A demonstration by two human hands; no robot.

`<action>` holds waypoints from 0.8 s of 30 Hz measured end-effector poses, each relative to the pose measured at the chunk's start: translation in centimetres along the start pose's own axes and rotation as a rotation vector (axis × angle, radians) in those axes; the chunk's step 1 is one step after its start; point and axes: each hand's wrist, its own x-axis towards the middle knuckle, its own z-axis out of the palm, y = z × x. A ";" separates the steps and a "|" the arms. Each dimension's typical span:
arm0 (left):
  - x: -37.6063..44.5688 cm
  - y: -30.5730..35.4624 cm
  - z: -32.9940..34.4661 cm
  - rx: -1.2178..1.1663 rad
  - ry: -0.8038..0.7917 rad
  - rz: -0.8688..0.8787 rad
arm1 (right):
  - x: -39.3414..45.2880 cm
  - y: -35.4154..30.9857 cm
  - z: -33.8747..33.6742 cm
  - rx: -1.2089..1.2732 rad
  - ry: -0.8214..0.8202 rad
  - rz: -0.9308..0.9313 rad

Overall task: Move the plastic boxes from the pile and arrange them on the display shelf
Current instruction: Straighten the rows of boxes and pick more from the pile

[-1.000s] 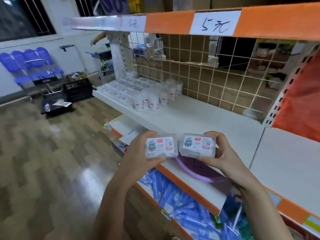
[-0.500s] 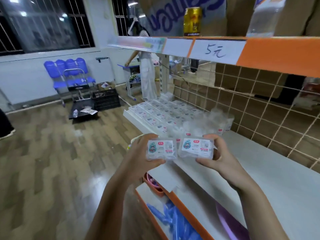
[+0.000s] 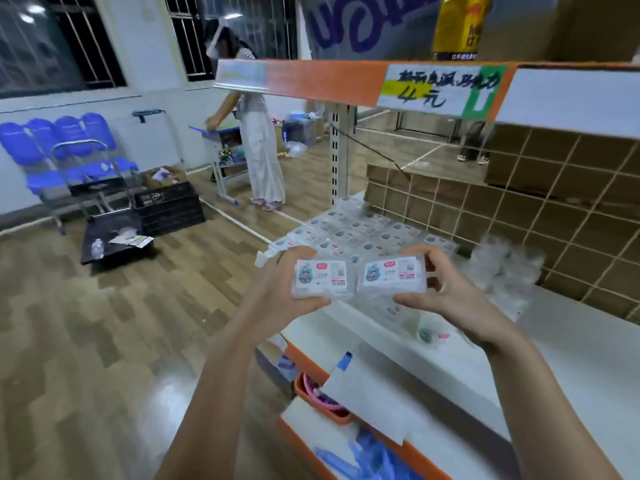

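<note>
Left hand (image 3: 294, 289) pinches a small clear plastic box with a white printed label (image 3: 323, 278), thumb along the near edge, fingers curled over the far edge. Right hand (image 3: 446, 292) grips a matching clear plastic box with the same label (image 3: 393, 273), thumb underneath at the front, fingers wrapped over the right end. Both boxes are held label-up, side by side, nearly touching, in the air above the front part of the white display shelf (image 3: 571, 341).

Beyond the hands: rows of identical clear boxes already laid flat on the shelf (image 3: 360, 233), filling its far left end. To the right, a blurred heap of clear plastic items (image 3: 502, 268) against the brown tiled back panel (image 3: 519, 209); cannot tell what they are.

Risks, as judged from here:
- Each hold is a light edge pinch on smooth plastic; a box could slip out during the reach forward.
- The two boxes are close enough to knock together, which could twist one out of its grip.
- Setting down beside the tight rows, a careless push could shove laid boxes out of line or off the left end of the shelf.
- The orange-edged upper shelf (image 3: 325, 83) hangs above; lifting too high risks a bump.

Further out: a person in a pale skirt (image 3: 259, 147) at a small desk, blue chairs (image 3: 59, 140), black crates (image 3: 166, 206) on the wood-pattern floor.
</note>
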 end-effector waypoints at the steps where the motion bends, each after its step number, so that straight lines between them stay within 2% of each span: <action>1: 1.0 -1.1 -0.9 0.008 -0.025 0.026 | 0.8 -0.4 1.0 0.003 0.035 0.010; 7: 6.8 -6.7 -4.2 -0.052 -0.194 0.068 | 6.1 -1.6 5.7 -0.049 0.254 0.104; 12: 11.1 -10.1 -4.4 -0.126 -0.325 0.091 | 11.3 -0.6 7.4 -0.108 0.363 0.236; 19: 16.8 -12.3 -2.7 -0.061 -0.437 0.177 | 20.0 3.9 6.3 -0.094 0.475 0.441; 24: 21.3 -13.1 -1.1 -0.054 -0.478 0.170 | 25.2 6.9 4.2 -0.148 0.506 0.476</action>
